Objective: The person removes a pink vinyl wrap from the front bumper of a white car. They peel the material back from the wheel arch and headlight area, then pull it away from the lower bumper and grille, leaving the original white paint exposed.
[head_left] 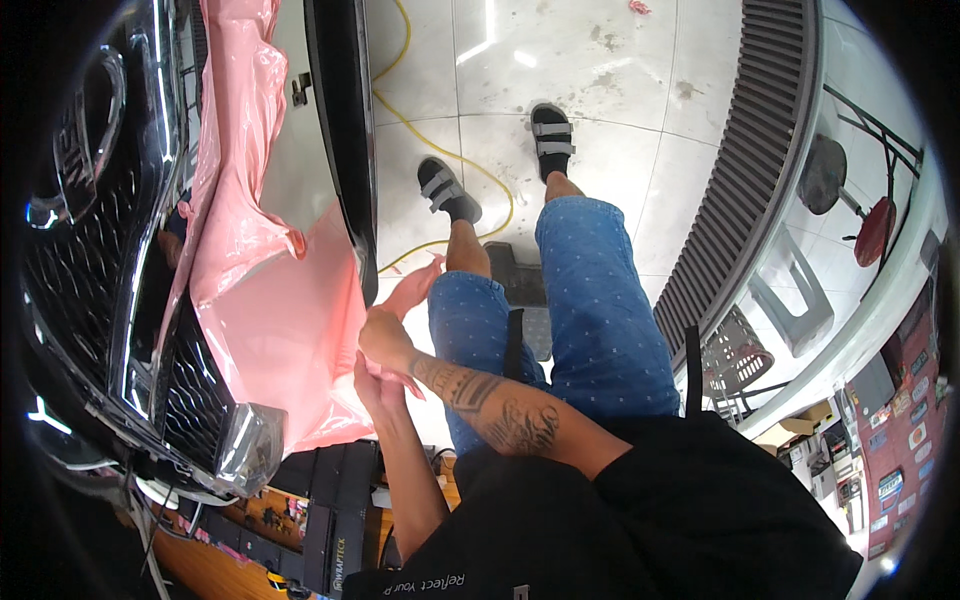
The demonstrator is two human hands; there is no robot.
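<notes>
A glossy pink vinyl film (290,320) hangs over the edge of a long panel (305,170) at the left, partly smooth and partly crumpled. My right hand (386,338), its tattooed forearm crossing in front of my body, is closed on the film's right edge. A loose strip of the film (412,288) sticks out beyond that fist. Just below, almost touching it, my left hand (374,390) also pinches the film at the same edge. The fingertips of both hands are partly hidden, and I cannot make out any tool in them.
A black car grille (85,240) with chrome trim stands at far left. Clear plastic covers a corner piece (250,445). A yellow hose (512,205) curves over the tiled floor by my feet. Dark cases (340,500) sit below; a grey slatted band (745,150) and stool (795,295) are right.
</notes>
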